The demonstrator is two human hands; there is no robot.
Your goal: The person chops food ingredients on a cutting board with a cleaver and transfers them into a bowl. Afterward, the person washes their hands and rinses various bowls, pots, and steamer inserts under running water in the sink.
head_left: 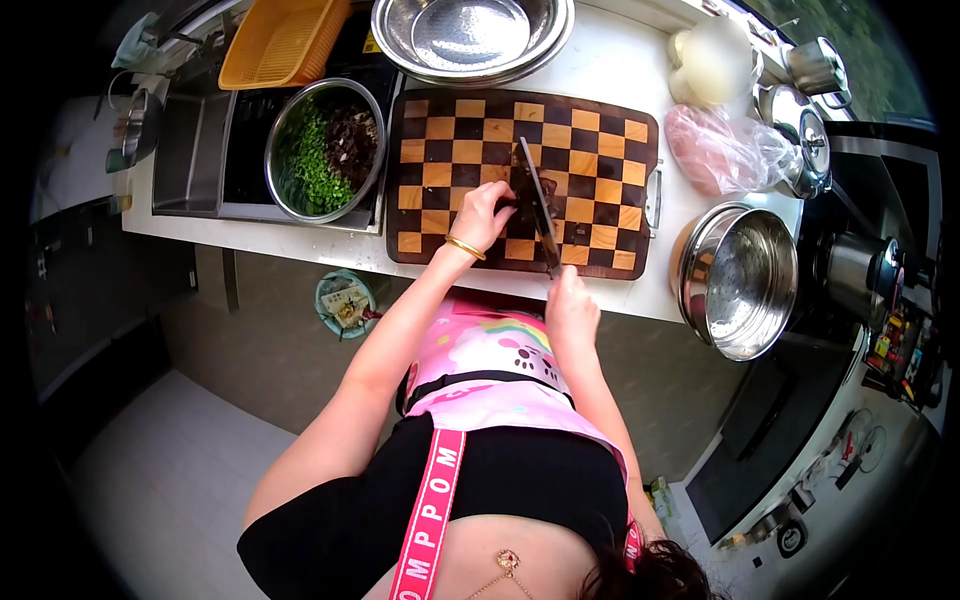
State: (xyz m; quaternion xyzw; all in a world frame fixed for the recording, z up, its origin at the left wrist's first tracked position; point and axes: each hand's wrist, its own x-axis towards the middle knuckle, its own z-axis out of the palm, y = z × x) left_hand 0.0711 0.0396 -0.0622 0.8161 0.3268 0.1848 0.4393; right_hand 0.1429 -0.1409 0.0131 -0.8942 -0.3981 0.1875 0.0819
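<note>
My right hand (573, 310) is wrapped round the handle of a kitchen knife (537, 200), whose blade stands on edge over a checkered wooden cutting board (425, 222). Just left of the blade, my left hand (482, 216) has its fingers curled down on dark brown food at the board's middle; what exactly they grip is mostly hidden. Some dark pieces of the food (548, 188) show to the right of the blade. A gold bangle circles my left wrist. Left of the board, a steel bowl (273, 165) holds chopped greens (318, 165) and dark shredded food (352, 140).
Steel basins (392, 50) stand behind the board, and a yellow basket (240, 60) is at the back left beside the sink (188, 150). To the right are a plastic bag (715, 150) and stacked steel pots (690, 275). A small bin (324, 300) sits below the counter edge.
</note>
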